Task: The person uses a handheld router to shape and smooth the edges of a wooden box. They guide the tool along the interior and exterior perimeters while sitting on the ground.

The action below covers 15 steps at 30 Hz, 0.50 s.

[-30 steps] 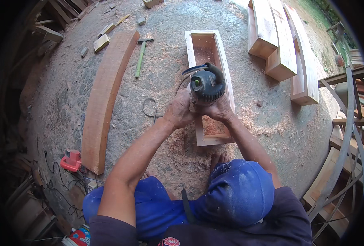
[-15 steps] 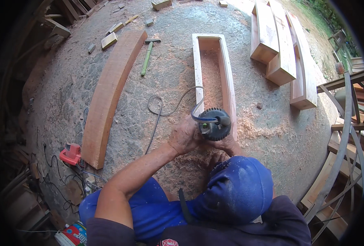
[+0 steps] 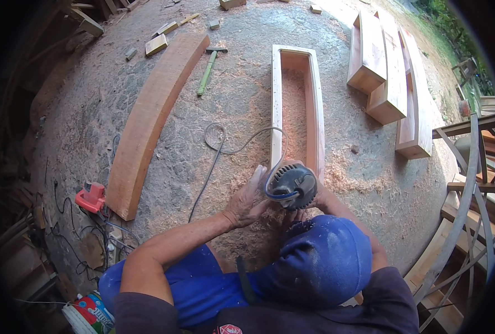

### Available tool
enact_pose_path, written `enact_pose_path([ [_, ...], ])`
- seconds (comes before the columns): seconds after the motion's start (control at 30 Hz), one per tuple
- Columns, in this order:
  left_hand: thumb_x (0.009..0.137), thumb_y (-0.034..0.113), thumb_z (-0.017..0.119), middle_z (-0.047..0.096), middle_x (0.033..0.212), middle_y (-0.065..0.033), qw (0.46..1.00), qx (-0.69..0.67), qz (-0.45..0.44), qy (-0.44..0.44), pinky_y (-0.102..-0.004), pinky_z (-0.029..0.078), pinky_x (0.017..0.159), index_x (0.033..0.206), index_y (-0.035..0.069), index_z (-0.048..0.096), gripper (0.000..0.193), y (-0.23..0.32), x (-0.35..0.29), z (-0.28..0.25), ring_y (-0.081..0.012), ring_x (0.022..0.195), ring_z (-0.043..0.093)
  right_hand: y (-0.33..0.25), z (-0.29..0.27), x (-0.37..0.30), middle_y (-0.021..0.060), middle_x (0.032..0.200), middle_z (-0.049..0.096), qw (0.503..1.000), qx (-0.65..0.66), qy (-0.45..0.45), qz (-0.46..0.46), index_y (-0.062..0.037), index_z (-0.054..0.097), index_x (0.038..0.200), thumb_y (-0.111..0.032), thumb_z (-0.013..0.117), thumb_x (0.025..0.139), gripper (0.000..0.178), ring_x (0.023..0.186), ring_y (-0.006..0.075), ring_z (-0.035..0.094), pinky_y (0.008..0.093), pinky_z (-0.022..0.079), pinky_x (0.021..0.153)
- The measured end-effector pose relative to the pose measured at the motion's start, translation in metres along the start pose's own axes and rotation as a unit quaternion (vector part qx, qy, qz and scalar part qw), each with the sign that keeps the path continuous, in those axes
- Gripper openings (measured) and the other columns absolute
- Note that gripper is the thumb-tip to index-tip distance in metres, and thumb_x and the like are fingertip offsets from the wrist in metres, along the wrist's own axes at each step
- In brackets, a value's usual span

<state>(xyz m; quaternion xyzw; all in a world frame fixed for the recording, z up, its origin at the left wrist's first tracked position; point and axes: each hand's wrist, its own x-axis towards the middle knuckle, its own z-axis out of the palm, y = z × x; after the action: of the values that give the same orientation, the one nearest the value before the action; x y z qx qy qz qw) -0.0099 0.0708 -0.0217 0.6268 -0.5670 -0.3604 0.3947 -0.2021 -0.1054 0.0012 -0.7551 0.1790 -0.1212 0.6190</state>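
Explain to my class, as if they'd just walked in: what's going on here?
A dark, corded power tool is over the near end of a long, open wooden box. The person's right hand, mostly hidden behind it, seems to support it; the left hand is open beside it, contact unclear. Shavings lie inside the box. A hammer and curved timber lie to the left.
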Motion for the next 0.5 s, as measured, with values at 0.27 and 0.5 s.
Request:
enact_pose_path([
  [0.27, 0.086, -0.012, 0.044, 0.043, 0.163, -0.0273, 0.908, -0.374, -0.184, -0.038, -0.0343, 0.038, 0.122, 0.167, -0.005, 0.009, 0.089, -0.062, 0.022, 0.015, -0.0282, 0.15, 0.047, 0.026, 0.017, -0.008, 0.0121, 0.129, 0.067, 0.994, 0.047, 0.09, -0.039, -0.0048, 0.06, 0.135, -0.029, 0.098, 0.062, 0.085, 0.117, 0.0306, 0.067, 0.0418, 0.053, 0.105],
  [0.5, 0.087, 0.026, 0.078, 0.06, 0.146, -0.0118, 0.912, -0.353, -0.194, -0.075, -0.0329, 0.043, 0.117, 0.156, -0.001, 0.043, 0.082, -0.089, 0.024, 0.015, -0.0172, 0.135, 0.056, 0.025, 0.038, -0.005, 0.0113, 0.127, 0.067, 0.987, -0.033, 0.157, -0.017, -0.0059, 0.06, 0.135, -0.029, 0.099, 0.063, 0.085, 0.116, 0.0275, 0.067, 0.0408, 0.053, 0.104],
])
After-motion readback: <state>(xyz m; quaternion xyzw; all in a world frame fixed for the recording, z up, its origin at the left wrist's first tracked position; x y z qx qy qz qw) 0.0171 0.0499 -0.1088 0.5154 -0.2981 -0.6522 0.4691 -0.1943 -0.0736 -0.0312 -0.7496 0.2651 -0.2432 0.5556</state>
